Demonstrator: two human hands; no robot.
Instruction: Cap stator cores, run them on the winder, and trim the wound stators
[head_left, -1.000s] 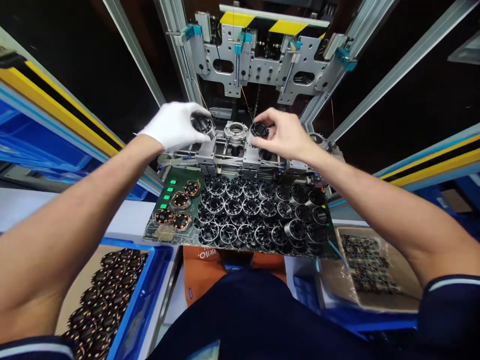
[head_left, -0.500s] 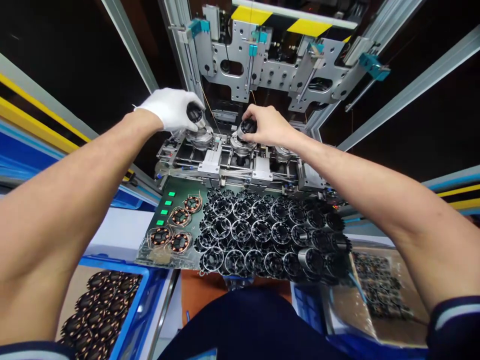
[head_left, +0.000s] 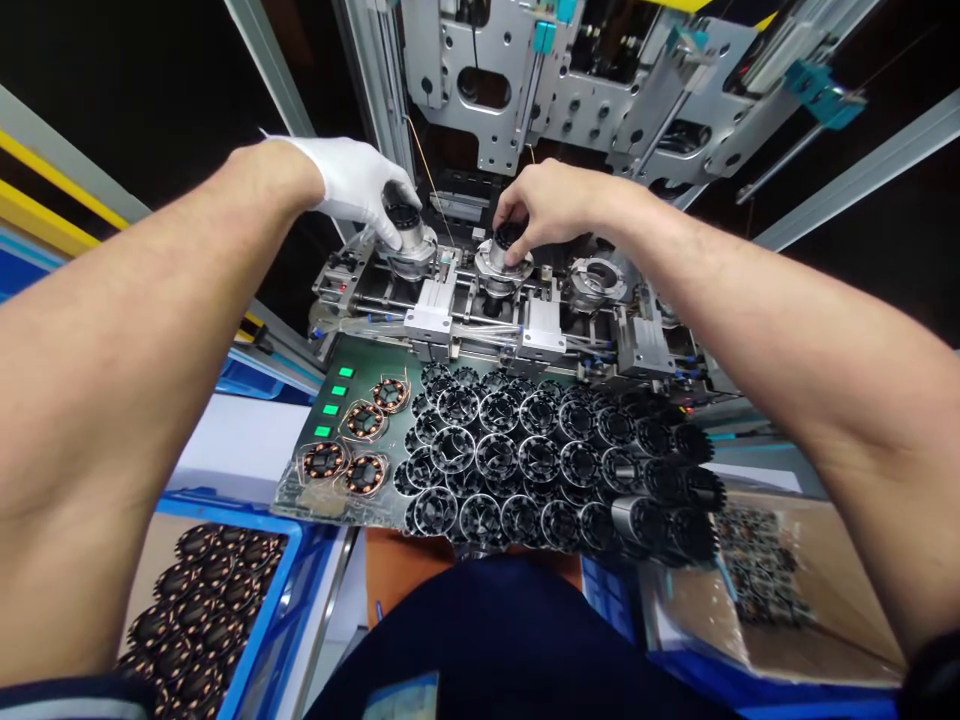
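Note:
My left hand, in a white glove, grips a motor stator core with thumb and fingers around its sides. This core sits at the top of the left round metal holder. My bare right hand pinches a second stator core at the middle holder, its fingers hiding part of the core. To the right, a third holder shows an open ring with no core in it. How deep either core sits I cannot tell.
Stacked bare stator cores cover much of the green bench. Several copper-wound stators lie left of them beside green buttons. A blue bin holds more wound stators. Machine plates hang above the holders.
Both hands have lowered the cores onto the left and middle holders. The camera view has shifted, and the third holder now shows clear of my right forearm.

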